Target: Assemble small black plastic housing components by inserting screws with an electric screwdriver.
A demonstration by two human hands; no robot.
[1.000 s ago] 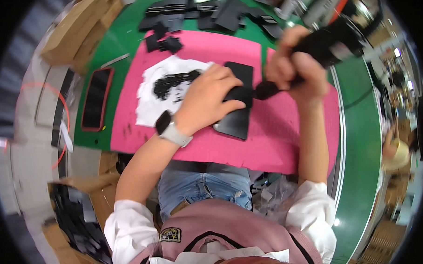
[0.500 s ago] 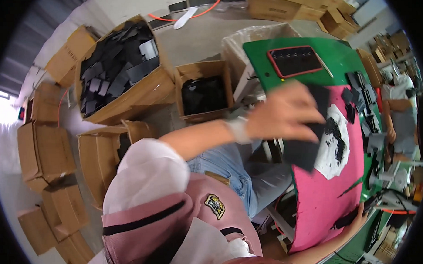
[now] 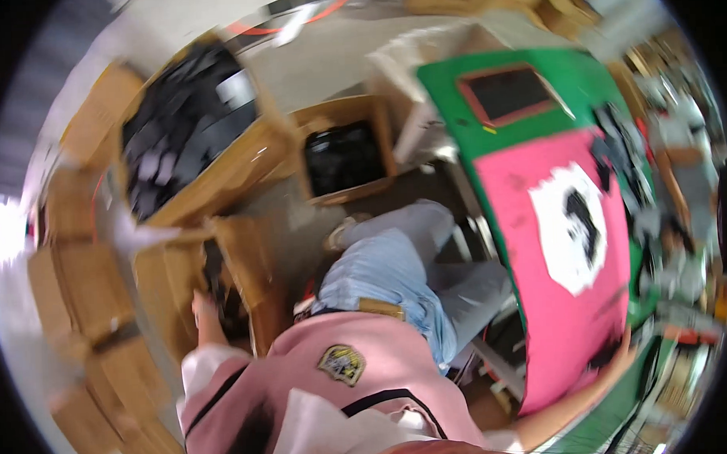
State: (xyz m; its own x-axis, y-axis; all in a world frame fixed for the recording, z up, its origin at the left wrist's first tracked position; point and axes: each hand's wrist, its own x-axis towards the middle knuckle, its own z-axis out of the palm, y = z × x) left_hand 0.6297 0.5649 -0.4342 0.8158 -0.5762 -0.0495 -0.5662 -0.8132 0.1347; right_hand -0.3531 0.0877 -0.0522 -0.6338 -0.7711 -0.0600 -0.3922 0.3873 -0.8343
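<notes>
My left hand (image 3: 205, 312) reaches down into an open cardboard box (image 3: 256, 255) on my left. Dark flat pieces (image 3: 213, 260) stand right beside its fingers, but blur hides whether it grips any. On the far right, my right hand (image 3: 620, 357) rests at the near edge of the pink mat (image 3: 568, 348). A small black piece (image 3: 604, 352) lies against that hand; its grip on the piece is unclear. In the middle of the mat is a torn white sheet (image 3: 550, 224) with a black patch (image 3: 581, 227) on it.
A large carton (image 3: 233, 171) of black and grey pieces stands far left, beside a smaller box (image 3: 384, 138) lined with black. A phone-like, red-framed device (image 3: 507, 94) lies on the green table (image 3: 454, 72). Dark parts (image 3: 617, 146) line the mat's far side; another person (image 3: 681, 152) is beyond.
My left hand has swung from over the mat, where it held a dark sheet, down into the left box. That sheet is gone from the mat. My right hand stays near the mat's edge.
</notes>
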